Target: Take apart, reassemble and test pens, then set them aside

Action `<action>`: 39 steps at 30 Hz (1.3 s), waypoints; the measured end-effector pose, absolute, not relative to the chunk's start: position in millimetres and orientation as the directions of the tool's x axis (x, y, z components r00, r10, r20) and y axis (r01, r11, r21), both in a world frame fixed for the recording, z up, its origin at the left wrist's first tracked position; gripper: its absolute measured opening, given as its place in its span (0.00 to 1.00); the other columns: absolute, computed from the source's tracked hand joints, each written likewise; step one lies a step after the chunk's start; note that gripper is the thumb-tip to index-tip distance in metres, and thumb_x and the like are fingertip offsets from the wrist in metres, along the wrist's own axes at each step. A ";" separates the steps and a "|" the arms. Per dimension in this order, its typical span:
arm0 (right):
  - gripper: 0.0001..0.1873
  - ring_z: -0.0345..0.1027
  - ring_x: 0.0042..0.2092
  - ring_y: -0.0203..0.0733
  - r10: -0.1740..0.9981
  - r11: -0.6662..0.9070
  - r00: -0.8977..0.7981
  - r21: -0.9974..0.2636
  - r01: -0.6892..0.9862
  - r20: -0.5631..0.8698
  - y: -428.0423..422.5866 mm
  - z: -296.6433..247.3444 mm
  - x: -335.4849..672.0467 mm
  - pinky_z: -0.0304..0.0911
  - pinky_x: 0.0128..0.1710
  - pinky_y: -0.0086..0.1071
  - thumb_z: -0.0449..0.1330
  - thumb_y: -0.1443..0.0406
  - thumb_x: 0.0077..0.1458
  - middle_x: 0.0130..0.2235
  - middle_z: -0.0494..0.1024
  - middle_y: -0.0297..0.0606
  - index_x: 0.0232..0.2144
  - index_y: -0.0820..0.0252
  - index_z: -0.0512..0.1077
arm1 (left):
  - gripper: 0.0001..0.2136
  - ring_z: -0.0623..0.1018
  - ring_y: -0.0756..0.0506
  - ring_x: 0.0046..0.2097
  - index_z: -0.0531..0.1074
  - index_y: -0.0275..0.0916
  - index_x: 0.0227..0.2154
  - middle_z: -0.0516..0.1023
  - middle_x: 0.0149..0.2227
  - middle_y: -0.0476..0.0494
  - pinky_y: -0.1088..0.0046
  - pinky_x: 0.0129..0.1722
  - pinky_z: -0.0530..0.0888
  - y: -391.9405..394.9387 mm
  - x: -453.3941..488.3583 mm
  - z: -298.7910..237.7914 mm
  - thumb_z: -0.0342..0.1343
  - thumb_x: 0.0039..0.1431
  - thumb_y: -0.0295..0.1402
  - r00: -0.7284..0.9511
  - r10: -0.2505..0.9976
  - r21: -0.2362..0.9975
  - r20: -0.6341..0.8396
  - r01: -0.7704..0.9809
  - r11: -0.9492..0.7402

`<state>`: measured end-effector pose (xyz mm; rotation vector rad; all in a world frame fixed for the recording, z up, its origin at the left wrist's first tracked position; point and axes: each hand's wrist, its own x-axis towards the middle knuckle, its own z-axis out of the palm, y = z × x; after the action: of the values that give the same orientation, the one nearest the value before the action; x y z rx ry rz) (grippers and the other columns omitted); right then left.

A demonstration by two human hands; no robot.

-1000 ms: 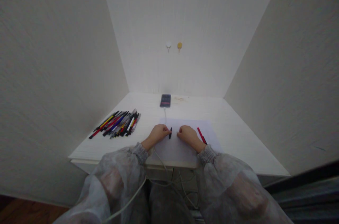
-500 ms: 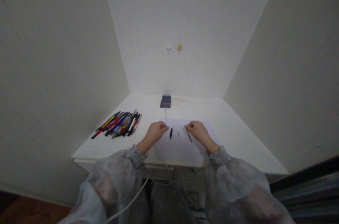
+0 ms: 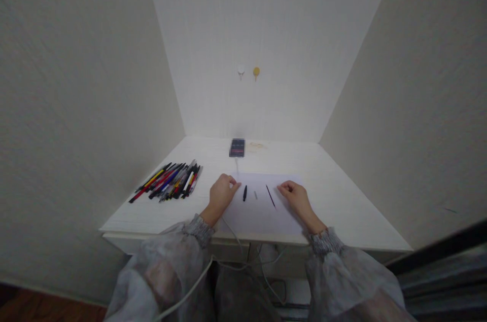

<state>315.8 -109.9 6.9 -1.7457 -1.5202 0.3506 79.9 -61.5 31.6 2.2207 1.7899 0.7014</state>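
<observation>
My left hand [image 3: 222, 193] rests on the left edge of a white sheet of paper [image 3: 262, 216], fingers curled, with nothing showing in them. Just right of its fingertips lies a short black pen piece [image 3: 245, 193]. A tiny grey part [image 3: 255, 194] and a thin black refill [image 3: 270, 196] lie further right on the sheet. My right hand [image 3: 297, 197] sits beside the refill with its fingers curled under. Whatever it may hold is hidden.
A pile of several coloured pens [image 3: 167, 180] lies at the left of the white desk [image 3: 342, 200]. A phone [image 3: 237, 147] with a white cable stands at the back. Two small hooks [image 3: 248, 72] hang on the wall. Walls close in on both sides.
My hands have drawn apart, the right one moving right. The grey part and thin refill now lie bare on the paper. The red pen beside my right hand no longer shows.
</observation>
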 end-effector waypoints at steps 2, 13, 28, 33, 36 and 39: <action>0.14 0.64 0.27 0.37 0.940 0.032 0.219 -0.704 0.709 0.263 -102.5 8.2 311.8 0.56 0.28 0.27 0.52 0.58 0.47 0.23 0.72 0.36 0.25 0.62 0.71 | 0.17 0.70 0.46 0.40 0.72 0.37 0.27 0.71 0.36 0.42 0.74 0.36 0.64 -58.2 87.4 29.1 0.49 0.50 0.47 0.194 0.961 0.391 0.196 0.884 -0.258; 0.10 0.65 0.28 0.36 0.981 0.079 0.052 -0.631 0.772 0.186 -83.6 22.5 282.4 0.55 0.28 0.26 0.56 0.63 0.44 0.24 0.75 0.37 0.23 0.63 0.74 | 0.21 0.73 0.41 0.36 0.73 0.35 0.25 0.73 0.32 0.36 0.72 0.29 0.66 -36.1 106.9 23.2 0.53 0.41 0.50 0.289 0.951 0.303 -0.111 0.921 -0.245; 0.11 0.65 0.26 0.37 0.976 0.031 0.109 -0.620 0.784 0.187 -75.2 23.8 301.8 0.53 0.25 0.26 0.56 0.61 0.42 0.23 0.74 0.38 0.21 0.63 0.73 | 0.11 0.66 0.54 0.21 0.66 0.33 0.14 0.66 0.16 0.51 0.79 0.24 0.62 -31.8 97.8 36.6 0.55 0.45 0.35 0.302 0.952 0.997 -0.056 -0.029 0.068; 0.10 0.65 0.26 0.37 0.980 -0.007 0.127 -0.610 0.792 0.154 -71.2 32.9 307.3 0.53 0.25 0.26 0.57 0.62 0.41 0.23 0.74 0.38 0.21 0.64 0.73 | 0.06 0.72 0.55 0.27 0.67 0.32 0.21 0.73 0.22 0.46 0.82 0.31 0.68 -29.8 105.4 47.4 0.50 0.51 0.24 0.349 0.906 0.752 -0.240 -0.523 0.401; 0.09 0.65 0.26 0.36 0.988 -0.013 0.102 -0.603 0.798 0.113 -70.2 33.2 304.2 0.53 0.25 0.26 0.57 0.63 0.41 0.22 0.74 0.37 0.20 0.64 0.73 | 0.08 0.73 0.56 0.27 0.67 0.32 0.22 0.73 0.23 0.46 0.84 0.33 0.69 -22.4 105.6 41.9 0.48 0.54 0.24 0.345 0.888 0.672 -0.304 -0.583 0.456; 0.09 0.64 0.25 0.35 0.996 -0.004 0.051 -0.578 0.816 0.066 -70.6 32.4 295.6 0.52 0.24 0.25 0.57 0.63 0.42 0.21 0.74 0.36 0.19 0.63 0.73 | 0.07 0.74 0.55 0.28 0.67 0.32 0.23 0.74 0.24 0.46 0.83 0.33 0.70 -15.4 103.8 31.0 0.48 0.54 0.23 0.325 0.883 0.652 -0.340 -0.595 0.470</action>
<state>295.6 -70.6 32.4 -1.8684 -1.8127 0.5093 103.8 -15.4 31.0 0.4534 0.7365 1.0127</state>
